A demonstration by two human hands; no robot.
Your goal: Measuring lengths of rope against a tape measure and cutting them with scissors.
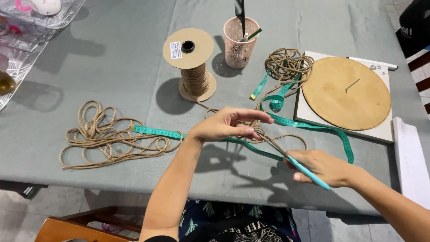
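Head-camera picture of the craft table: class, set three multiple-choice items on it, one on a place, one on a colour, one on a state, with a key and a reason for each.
1. Where does the cord spool stand?
A. left of the pink cup
B. on the round wooden disc
C. on the chair

2. What colour is the measuring tape?
A. red
B. teal
C. black

3. What is the right hand doing?
A. lying flat and empty
B. gripping a teal-handled tool
C. lifting the cup

Key:
1 A, the spool stands on the grey tablecloth just left of the cup.
2 B, the tape is teal from the loose cord pile on.
3 B, its fingers close round the handle, the tool's tip pointing at the cord pinched by the left hand.
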